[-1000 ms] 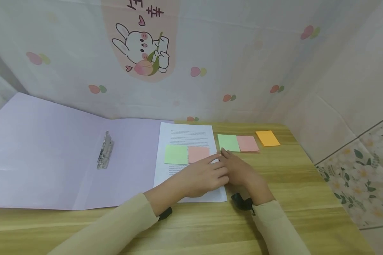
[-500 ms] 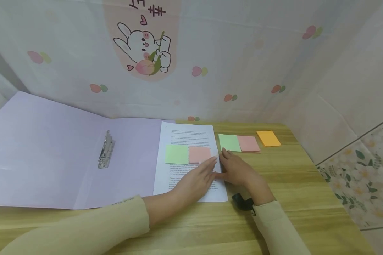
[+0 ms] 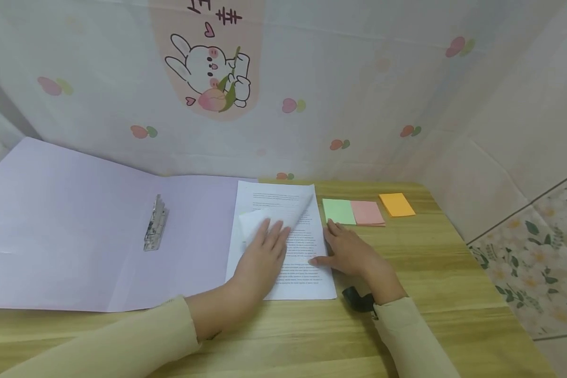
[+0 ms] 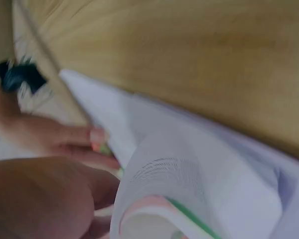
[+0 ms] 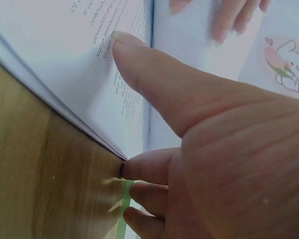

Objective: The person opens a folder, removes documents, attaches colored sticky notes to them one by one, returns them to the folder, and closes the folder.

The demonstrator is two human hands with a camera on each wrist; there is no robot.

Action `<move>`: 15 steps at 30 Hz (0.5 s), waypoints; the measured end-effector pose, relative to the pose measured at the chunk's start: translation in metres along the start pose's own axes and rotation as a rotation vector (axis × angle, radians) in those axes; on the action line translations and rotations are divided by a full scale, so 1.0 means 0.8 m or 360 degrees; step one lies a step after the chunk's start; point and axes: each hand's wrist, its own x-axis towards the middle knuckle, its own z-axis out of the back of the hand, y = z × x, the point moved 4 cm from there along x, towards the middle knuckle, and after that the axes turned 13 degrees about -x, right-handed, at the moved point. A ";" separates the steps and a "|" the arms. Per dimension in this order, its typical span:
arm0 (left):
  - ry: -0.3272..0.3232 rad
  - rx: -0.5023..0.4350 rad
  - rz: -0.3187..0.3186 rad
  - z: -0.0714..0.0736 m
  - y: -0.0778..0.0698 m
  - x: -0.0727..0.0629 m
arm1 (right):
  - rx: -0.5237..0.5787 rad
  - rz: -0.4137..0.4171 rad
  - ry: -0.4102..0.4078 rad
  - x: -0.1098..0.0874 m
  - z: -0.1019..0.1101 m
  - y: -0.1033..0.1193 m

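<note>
A printed stack of paper (image 3: pixel 307 275) lies partly on the right side of an open lilac folder (image 3: pixel 198 231). My left hand (image 3: pixel 257 260) pushes the top sheet (image 4: pixel 164 144) over leftward, its fingers stretched out across the curl. In the left wrist view that sheet bends into a roll, with a pink sticky note (image 4: pixel 154 200) and a green one (image 4: pixel 192 216) on its face. My right hand (image 3: pixel 352 254) steadies the stack's right edge. Its thumb (image 5: pixel 134 59) lies on the printed page beneath, and its other fingers touch the table beside the edge.
Beyond my right hand lie a green sticky pad (image 3: pixel 338 211), a pink pad (image 3: pixel 367 213) and an orange pad (image 3: pixel 397 205). A metal clip (image 3: pixel 156 226) stands on the folder's spine. A patterned curtain (image 3: pixel 359 94) hangs behind the wooden table (image 3: pixel 444 273).
My left hand has moved left from beside the right hand, turning the top sheet with its sticky notes over. The page beneath now shows. The right hand stays at the stack's edge.
</note>
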 end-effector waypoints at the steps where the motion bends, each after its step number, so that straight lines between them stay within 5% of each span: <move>1: -0.0012 -0.0031 -0.0009 0.000 0.004 -0.001 | -0.0005 -0.0004 0.0002 0.000 0.000 0.000; 6: -0.0077 -0.0141 -0.0102 -0.010 0.021 -0.008 | -0.0013 0.0004 0.0002 0.000 -0.001 0.000; 15: -0.0264 -0.0481 0.0146 -0.025 0.057 -0.050 | 0.0020 0.0020 -0.0021 -0.002 0.000 0.001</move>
